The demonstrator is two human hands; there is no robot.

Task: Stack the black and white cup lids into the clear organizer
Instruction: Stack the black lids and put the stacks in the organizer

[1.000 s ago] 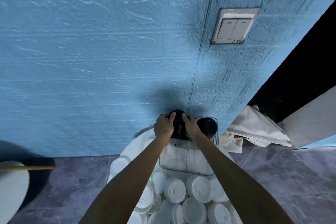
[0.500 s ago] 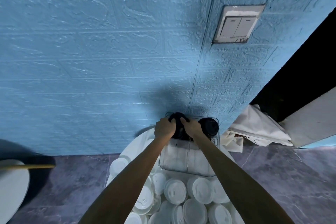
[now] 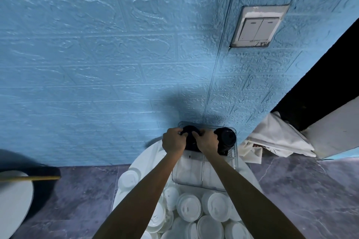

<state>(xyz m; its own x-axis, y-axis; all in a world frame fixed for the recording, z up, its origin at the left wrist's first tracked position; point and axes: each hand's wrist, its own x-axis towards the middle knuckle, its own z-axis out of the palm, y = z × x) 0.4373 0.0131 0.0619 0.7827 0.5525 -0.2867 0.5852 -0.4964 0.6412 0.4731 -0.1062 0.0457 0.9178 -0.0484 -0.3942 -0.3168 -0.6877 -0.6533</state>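
While we hold the stack: our left hand [image 3: 173,142] and right hand [image 3: 207,142] both curl their fingers round the black lid stack [image 3: 191,139], pinching it from either side at the far end of the clear organizer [image 3: 234,163].
Where the stack sits: in the organizer's left compartment, up against the blue wall [image 3: 97,54]; we cannot tell whether its bottom has reached the floor of the compartment, since our hands cover it.
Risk, tipping: as we judge it, the stack could lean or fan apart on release if the lids are not nested square, because only the two side grips keep it in line.
Risk, neighbour: the second black stack [image 3: 225,139] stands just beside our right hand in the right compartment; a careless pull-out could knock it.
Risk, organizer: it rests on the white round table [image 3: 153,153], and pushing down off-centre might shift it.
Organizer contents: two black stacks at the far end; the near part of both compartments looks bare, though clear walls make this hard to read.
Loose white lids [image 3: 189,207]: many lie heaped on the table nearer us, outside the organizer, not yet stacked.
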